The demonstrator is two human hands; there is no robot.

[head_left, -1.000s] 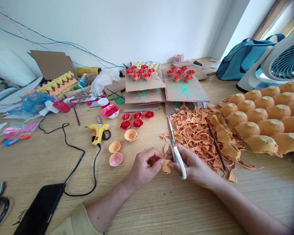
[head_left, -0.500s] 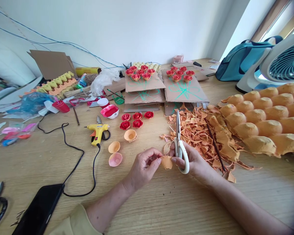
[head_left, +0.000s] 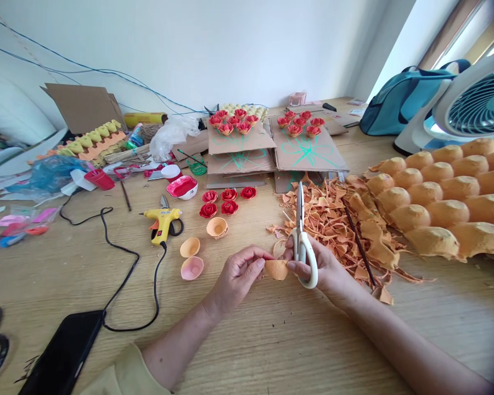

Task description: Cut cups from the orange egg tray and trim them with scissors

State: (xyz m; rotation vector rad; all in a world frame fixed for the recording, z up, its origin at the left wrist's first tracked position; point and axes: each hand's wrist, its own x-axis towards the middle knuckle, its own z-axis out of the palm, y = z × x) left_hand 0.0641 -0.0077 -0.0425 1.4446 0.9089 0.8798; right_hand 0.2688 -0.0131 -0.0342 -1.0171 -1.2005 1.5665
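Note:
Between my two hands is a small orange egg-carton cup [head_left: 276, 270]. My left hand [head_left: 239, 277] pinches its left edge between thumb and fingers. White-handled scissors [head_left: 300, 241] stand in my right hand [head_left: 321, 264], blades together and pointing away from me; that hand's fingertips also touch the cup's right edge. Behind the cup, a second pale cup [head_left: 279, 248] is partly hidden by the hand and scissors. To the left lie loose cups: an orange one [head_left: 217, 227], another orange one [head_left: 190, 247] and a pink one [head_left: 192, 268].
Orange carton scraps [head_left: 325, 219] and a large egg tray [head_left: 440, 192] lie to the right. A yellow glue gun [head_left: 161, 224], its cord, and a black phone-like slab [head_left: 61, 351] are at left. Red paper roses [head_left: 229, 207] sit ahead, below cardboard sheets [head_left: 308, 151].
The cup has turned slightly between my fingers, so its side looks wider and more tilted. The whole view has shifted a little; both hands keep their hold.

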